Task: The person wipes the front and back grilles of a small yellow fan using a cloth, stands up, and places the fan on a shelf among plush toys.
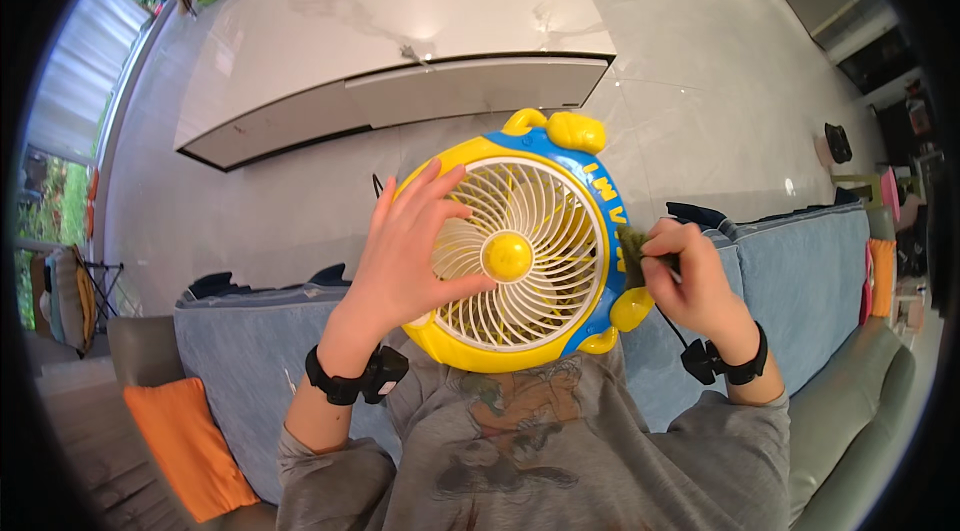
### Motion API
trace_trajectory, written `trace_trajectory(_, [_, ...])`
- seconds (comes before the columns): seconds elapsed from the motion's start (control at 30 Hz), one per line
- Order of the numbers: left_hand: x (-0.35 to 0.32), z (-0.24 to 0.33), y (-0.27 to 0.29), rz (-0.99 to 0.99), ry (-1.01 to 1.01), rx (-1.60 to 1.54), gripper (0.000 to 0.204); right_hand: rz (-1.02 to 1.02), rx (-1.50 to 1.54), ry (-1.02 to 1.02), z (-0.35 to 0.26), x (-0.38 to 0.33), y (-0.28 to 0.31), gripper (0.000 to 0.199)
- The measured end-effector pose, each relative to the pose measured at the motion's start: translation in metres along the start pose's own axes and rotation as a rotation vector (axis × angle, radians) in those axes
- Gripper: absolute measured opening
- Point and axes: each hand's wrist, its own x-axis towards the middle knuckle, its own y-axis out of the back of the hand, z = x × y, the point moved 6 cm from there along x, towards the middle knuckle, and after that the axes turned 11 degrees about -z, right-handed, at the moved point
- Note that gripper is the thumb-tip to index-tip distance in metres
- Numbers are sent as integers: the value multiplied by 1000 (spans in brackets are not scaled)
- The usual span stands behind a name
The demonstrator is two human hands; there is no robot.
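Note:
A round yellow and blue fan (590, 201) with a white spiral grille and a yellow hub stands in front of my body, its grille facing up toward me. My left hand (405, 251) lies over the left side of the fan, fingers spread and thumb reaching toward the hub. How firmly it touches I cannot tell. On the right, my right hand (690, 276) is closed on a dark green cloth (632, 253). That cloth rests against the blue band with raised yellow letters. Knobby yellow parts stick out at the band's two ends.
A low white marble-topped cabinet (440, 21) stands ahead on the pale tiled floor (690, 81). Blue sofa padding (800, 271) extends on both sides of me. An orange cushion (190, 446) lies at lower left. Both wrists carry black straps.

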Motion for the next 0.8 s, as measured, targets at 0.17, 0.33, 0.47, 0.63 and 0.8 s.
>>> trace_trajectory(0.17, [-1,10,11,-23,-44,-59,76,172,269,-43,-22,5,41,21])
trace_trajectory(0.33, [0,13,29,-82,-54,-38,68,37,501,8,-54,46,67,20])
trace_trajectory(0.47, [-8,37,53,21,-82,-33,48,-211,718,154,-77,67,58,22])
trace_trajectory(0.63, [-25,75,99,239,-206,-291,33,-321,788,251,-90,86,34,23])
trace_trajectory(0.8, [-39,93,111,402,-186,-433,34,-263,560,242,-106,104,18,24])
